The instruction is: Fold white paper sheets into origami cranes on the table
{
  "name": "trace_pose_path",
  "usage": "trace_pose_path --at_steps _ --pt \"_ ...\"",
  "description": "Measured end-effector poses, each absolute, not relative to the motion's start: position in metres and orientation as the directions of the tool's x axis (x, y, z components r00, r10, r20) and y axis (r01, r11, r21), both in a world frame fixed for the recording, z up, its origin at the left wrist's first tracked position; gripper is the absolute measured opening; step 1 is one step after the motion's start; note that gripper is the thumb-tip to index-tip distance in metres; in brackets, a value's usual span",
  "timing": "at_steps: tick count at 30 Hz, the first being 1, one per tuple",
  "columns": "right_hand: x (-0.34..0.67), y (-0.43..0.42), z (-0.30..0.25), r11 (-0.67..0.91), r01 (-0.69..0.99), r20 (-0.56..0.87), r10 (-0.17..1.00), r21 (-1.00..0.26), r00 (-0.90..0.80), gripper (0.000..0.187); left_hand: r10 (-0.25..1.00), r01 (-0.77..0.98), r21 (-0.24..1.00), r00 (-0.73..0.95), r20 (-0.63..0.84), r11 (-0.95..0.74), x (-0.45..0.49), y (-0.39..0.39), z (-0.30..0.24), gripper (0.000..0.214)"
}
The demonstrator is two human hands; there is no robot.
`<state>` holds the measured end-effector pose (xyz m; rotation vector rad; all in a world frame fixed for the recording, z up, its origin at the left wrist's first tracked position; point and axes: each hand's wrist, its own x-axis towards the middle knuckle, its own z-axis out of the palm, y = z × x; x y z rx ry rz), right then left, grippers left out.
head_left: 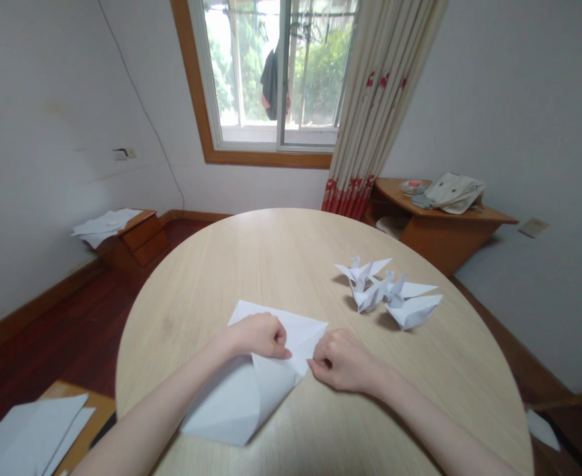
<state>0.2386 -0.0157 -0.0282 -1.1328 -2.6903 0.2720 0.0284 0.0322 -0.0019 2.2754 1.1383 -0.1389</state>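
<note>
White, partly folded paper sheet (226,403), seven o'clock on round pale wood-grain table (271,251). Left hand (261,335) atop, fingers curled together; right hand (341,360) curled at sheet's three o'clock (pinching edge? cannot tell). Likely light, easily creased; best held by edges.

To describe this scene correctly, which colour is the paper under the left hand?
The paper is plain white, best seen in the head view.

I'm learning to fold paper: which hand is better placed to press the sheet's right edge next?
Probably the right hand: its fingertips are at, or just beside, the right edge of the white sheet. The left hand lies nearer the sheet's middle.
</note>
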Motion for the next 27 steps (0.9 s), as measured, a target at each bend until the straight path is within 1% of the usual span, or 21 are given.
trace_pose_path --at_steps 7,27 --pt "0.244 -0.009 -0.024 0.603 0.768 0.066 0.794 -0.218 -0.605 0.033 0.695 0.749 0.463 0.641 -0.326 -0.473 0.027 0.033 -0.005 0.025" --pt "0.262 0.007 -0.027 0.463 0.852 0.090 0.886 -0.245 -0.455 0.037 0.707 0.773 0.448 0.614 -0.351 -0.449 0.029 0.030 0.004 0.027"
